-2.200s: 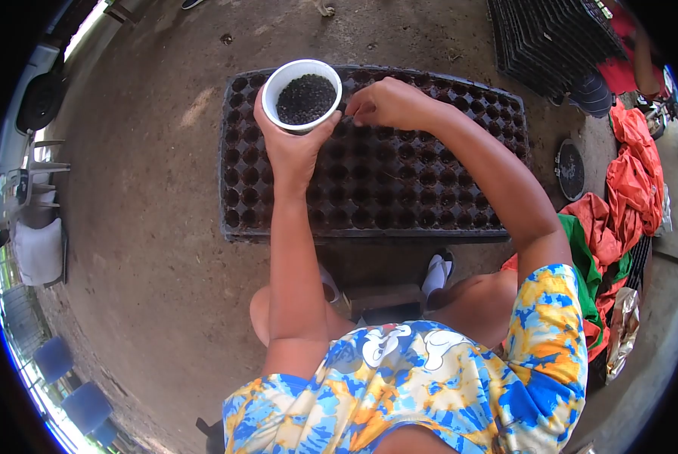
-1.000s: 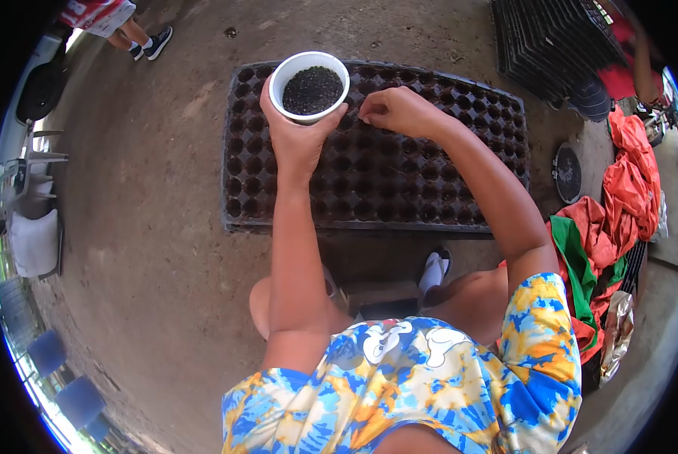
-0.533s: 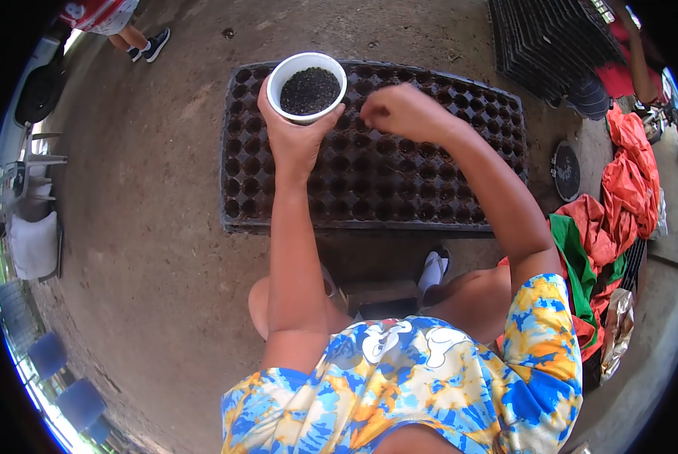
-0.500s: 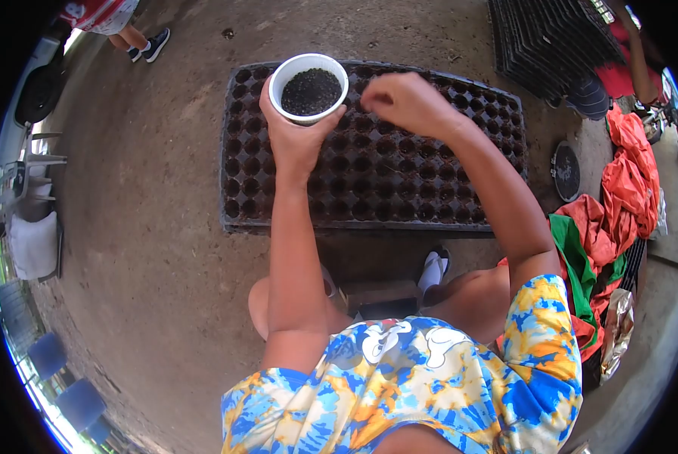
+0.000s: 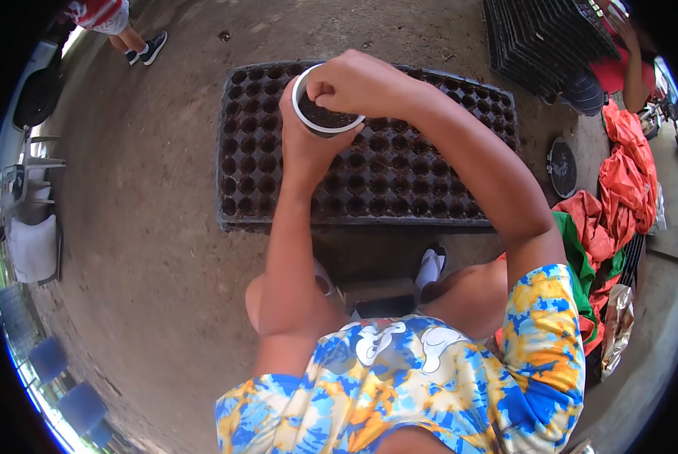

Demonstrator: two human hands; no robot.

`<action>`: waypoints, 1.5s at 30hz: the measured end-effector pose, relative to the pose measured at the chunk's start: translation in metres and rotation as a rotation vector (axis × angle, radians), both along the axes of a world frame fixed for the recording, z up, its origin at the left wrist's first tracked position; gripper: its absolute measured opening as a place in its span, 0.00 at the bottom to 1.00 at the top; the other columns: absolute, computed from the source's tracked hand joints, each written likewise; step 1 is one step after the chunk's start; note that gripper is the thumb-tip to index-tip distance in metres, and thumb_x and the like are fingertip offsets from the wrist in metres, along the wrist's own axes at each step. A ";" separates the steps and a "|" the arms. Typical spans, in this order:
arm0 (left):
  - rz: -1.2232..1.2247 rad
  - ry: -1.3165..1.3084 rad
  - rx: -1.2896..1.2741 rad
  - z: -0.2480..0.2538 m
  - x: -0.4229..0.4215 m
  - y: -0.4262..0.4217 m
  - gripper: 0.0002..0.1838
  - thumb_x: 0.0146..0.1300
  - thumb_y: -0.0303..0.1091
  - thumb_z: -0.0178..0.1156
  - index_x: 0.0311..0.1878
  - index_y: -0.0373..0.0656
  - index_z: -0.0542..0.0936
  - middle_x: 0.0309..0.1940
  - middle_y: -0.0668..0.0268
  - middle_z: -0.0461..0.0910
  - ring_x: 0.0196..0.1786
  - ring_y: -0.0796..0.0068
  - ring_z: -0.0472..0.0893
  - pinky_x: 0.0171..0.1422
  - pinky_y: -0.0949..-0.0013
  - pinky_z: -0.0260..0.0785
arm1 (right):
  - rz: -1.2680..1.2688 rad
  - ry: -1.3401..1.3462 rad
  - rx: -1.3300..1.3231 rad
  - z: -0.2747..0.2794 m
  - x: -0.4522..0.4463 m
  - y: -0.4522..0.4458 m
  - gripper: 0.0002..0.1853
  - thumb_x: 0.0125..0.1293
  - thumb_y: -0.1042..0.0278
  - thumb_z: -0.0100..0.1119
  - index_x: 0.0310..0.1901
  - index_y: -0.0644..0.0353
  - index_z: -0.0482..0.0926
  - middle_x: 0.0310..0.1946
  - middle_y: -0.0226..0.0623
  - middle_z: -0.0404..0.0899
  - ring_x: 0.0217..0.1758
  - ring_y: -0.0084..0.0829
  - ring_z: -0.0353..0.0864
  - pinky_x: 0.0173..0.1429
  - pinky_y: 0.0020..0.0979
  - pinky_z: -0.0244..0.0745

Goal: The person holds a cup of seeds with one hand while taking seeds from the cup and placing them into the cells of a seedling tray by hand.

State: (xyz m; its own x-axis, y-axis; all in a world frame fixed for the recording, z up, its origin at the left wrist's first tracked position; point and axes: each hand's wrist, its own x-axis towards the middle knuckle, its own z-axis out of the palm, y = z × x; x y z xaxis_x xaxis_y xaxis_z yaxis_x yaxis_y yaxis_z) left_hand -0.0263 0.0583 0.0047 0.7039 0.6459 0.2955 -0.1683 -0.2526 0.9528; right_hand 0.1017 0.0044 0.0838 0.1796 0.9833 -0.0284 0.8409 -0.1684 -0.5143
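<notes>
My left hand (image 5: 305, 140) is wrapped round a white plastic cup (image 5: 299, 113), which tilts a little over the seedling tray. Dark, small grains (image 5: 325, 116), perhaps seeds, fill part of the cup. Over the cup's mouth is my right hand (image 5: 354, 85), fingers curled together and tips at the grains. Whatever those fingertips pinch, if anything, is hidden. Beneath both hands lies the black seedling tray (image 5: 278, 221), with rows of round cells that look filled with dark soil.
Stacked black trays (image 5: 532, 45) stand at the upper right, beside another person (image 5: 626, 72). A round black lid-like disc (image 5: 563, 168) and crumpled red cloth (image 5: 626, 174) lie to the right. Someone's legs (image 5: 133, 41) show at top left, above white chairs (image 5: 35, 246).
My right hand has moved left from above the tray to the mouth of the cup. The cup, in my left hand, has shifted slightly right and tilted.
</notes>
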 end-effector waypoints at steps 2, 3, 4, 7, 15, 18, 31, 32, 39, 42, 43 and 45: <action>0.017 -0.001 0.025 0.005 -0.009 0.009 0.51 0.37 0.26 0.79 0.65 0.37 0.59 0.58 0.59 0.70 0.60 0.68 0.72 0.65 0.65 0.65 | -0.059 0.182 0.116 0.005 0.004 -0.013 0.08 0.58 0.72 0.62 0.40 0.63 0.82 0.33 0.39 0.85 0.37 0.30 0.84 0.42 0.34 0.77; 0.018 -0.039 0.025 0.003 -0.013 0.017 0.51 0.36 0.26 0.79 0.65 0.36 0.59 0.57 0.58 0.71 0.59 0.68 0.74 0.64 0.66 0.66 | -0.096 0.292 0.155 0.004 0.008 -0.021 0.08 0.59 0.72 0.62 0.40 0.63 0.82 0.33 0.38 0.85 0.37 0.28 0.84 0.42 0.33 0.77; 0.021 -0.076 0.026 0.003 -0.018 0.026 0.51 0.36 0.26 0.79 0.65 0.35 0.59 0.55 0.58 0.73 0.57 0.68 0.75 0.63 0.66 0.68 | -0.132 0.402 0.194 0.003 0.011 -0.027 0.08 0.60 0.72 0.62 0.40 0.64 0.82 0.33 0.37 0.85 0.37 0.25 0.83 0.43 0.31 0.77; 0.062 -0.061 0.045 0.017 -0.033 0.038 0.50 0.37 0.24 0.77 0.64 0.35 0.59 0.55 0.58 0.73 0.57 0.68 0.75 0.63 0.67 0.67 | -0.267 0.414 -0.006 -0.020 0.006 -0.043 0.08 0.61 0.72 0.62 0.41 0.64 0.81 0.31 0.33 0.84 0.33 0.21 0.80 0.42 0.28 0.75; 0.071 -0.115 -0.051 0.012 -0.029 0.023 0.51 0.37 0.24 0.77 0.66 0.36 0.58 0.56 0.59 0.70 0.58 0.69 0.73 0.64 0.67 0.66 | -0.339 0.406 -0.045 -0.085 -0.002 -0.057 0.09 0.58 0.70 0.65 0.40 0.60 0.83 0.32 0.39 0.85 0.36 0.28 0.84 0.43 0.30 0.76; 0.040 -0.115 -0.028 0.022 -0.023 0.020 0.51 0.38 0.25 0.77 0.66 0.36 0.58 0.56 0.59 0.71 0.58 0.69 0.73 0.64 0.67 0.66 | -0.372 0.455 -0.043 -0.083 -0.002 -0.060 0.08 0.58 0.70 0.65 0.39 0.61 0.83 0.31 0.39 0.85 0.35 0.28 0.84 0.42 0.30 0.76; 0.013 -0.128 -0.146 0.024 -0.006 0.008 0.51 0.39 0.23 0.76 0.67 0.37 0.56 0.58 0.58 0.70 0.60 0.69 0.73 0.64 0.66 0.67 | -0.348 0.466 -0.037 -0.084 0.005 -0.065 0.09 0.58 0.68 0.67 0.37 0.63 0.82 0.28 0.39 0.83 0.32 0.27 0.81 0.40 0.31 0.74; 0.017 -0.133 -0.148 0.025 -0.007 0.009 0.51 0.39 0.23 0.76 0.67 0.37 0.56 0.58 0.58 0.70 0.60 0.69 0.73 0.64 0.66 0.67 | -0.356 0.475 -0.043 -0.083 0.004 -0.065 0.09 0.59 0.68 0.67 0.37 0.63 0.82 0.28 0.39 0.83 0.31 0.27 0.81 0.40 0.31 0.74; 0.056 -0.168 -0.117 0.021 -0.009 0.018 0.51 0.40 0.23 0.76 0.67 0.36 0.56 0.57 0.57 0.70 0.59 0.69 0.73 0.64 0.66 0.67 | -0.191 0.367 -0.148 -0.072 -0.013 -0.072 0.10 0.59 0.67 0.65 0.39 0.62 0.84 0.32 0.43 0.84 0.34 0.37 0.84 0.43 0.34 0.76; 0.064 -0.169 -0.108 0.018 -0.009 0.020 0.51 0.40 0.23 0.76 0.67 0.36 0.56 0.57 0.57 0.70 0.59 0.69 0.73 0.64 0.65 0.67 | -0.163 0.333 -0.137 -0.071 -0.018 -0.075 0.10 0.60 0.69 0.65 0.43 0.60 0.85 0.29 0.41 0.84 0.28 0.28 0.81 0.36 0.30 0.75; 0.058 -0.172 -0.124 0.019 -0.009 0.020 0.51 0.39 0.23 0.77 0.67 0.36 0.56 0.57 0.57 0.71 0.59 0.69 0.73 0.64 0.66 0.67 | -0.172 0.344 -0.174 -0.068 -0.019 -0.074 0.10 0.59 0.68 0.65 0.42 0.60 0.85 0.32 0.42 0.84 0.33 0.32 0.82 0.40 0.32 0.76; 0.054 -0.179 -0.138 0.019 -0.009 0.020 0.51 0.39 0.23 0.77 0.67 0.36 0.56 0.57 0.57 0.71 0.59 0.69 0.73 0.64 0.66 0.67 | -0.191 0.364 -0.246 -0.060 -0.020 -0.073 0.10 0.59 0.67 0.64 0.41 0.60 0.85 0.38 0.46 0.84 0.42 0.42 0.84 0.48 0.36 0.78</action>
State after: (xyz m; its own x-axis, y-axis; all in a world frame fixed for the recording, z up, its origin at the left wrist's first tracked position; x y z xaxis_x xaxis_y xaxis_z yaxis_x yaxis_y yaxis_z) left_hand -0.0354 0.0783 0.0234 0.6117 0.7240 0.3187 -0.3271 -0.1354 0.9353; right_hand 0.0817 -0.0690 0.0238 0.2921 0.8897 -0.3510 0.5557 -0.4565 -0.6948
